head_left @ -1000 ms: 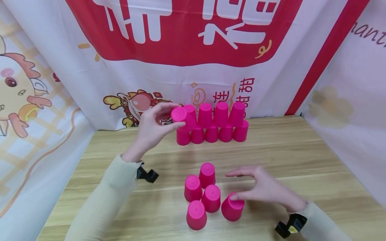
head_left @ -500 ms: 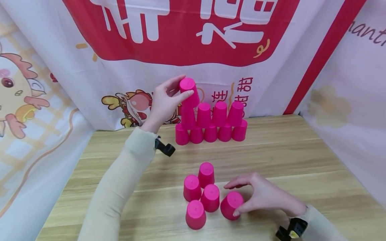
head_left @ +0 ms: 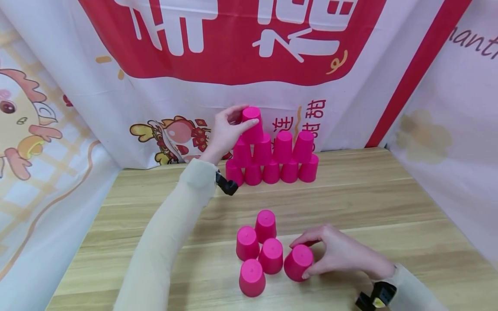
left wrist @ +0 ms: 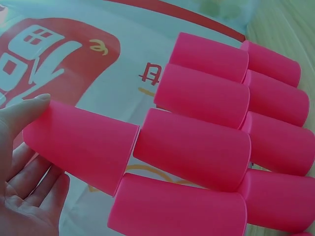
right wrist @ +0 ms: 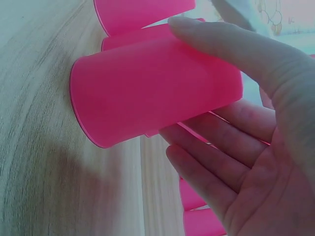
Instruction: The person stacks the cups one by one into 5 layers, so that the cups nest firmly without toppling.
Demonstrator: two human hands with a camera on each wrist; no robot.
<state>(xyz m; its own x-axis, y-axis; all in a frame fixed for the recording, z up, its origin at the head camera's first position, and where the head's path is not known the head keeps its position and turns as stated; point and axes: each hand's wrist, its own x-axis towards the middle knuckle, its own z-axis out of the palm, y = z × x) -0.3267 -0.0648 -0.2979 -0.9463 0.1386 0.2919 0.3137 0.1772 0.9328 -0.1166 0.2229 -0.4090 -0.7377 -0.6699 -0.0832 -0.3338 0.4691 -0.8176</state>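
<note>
1. Toward twelve o'clock on the wooden table (head_left: 362,194) (dial centred mid-table, twelve at the far edge), I have a stack of pink cups (head_left: 271,172), bottoms up: five in the base row, four seated above.
2. Same bearing, one level higher: the left hand (head_left: 225,134), its arm reaching in from seven o'clock, pinches an upper cup (head_left: 253,126) near its top, thumb on the near side. Cup inverted, over the join between the two leftmost second-row cups. My left wrist view puts its rim right at their tops; whether it bears on them I cannot tell.
3. Five o'clock: the right hand (head_left: 337,254) grasps a single cup (head_left: 298,262) between thumb and fingers, thumb at the near side. Cup upside down; I cannot settle whether its rim touches wood.
4. Six o'clock: four loose cups (head_left: 271,257), inverted on the table in a staggered huddle, one of them just beside the right hand's cup.
5. Pale sleeves on both arms; I note a small black wrist camera (head_left: 227,185) at the left cuff, another at the right.
6. Beyond twelve: white cloth (head_left: 186,93) hangs behind the stack, carrying a red panel (head_left: 233,71) with white characters.
</note>
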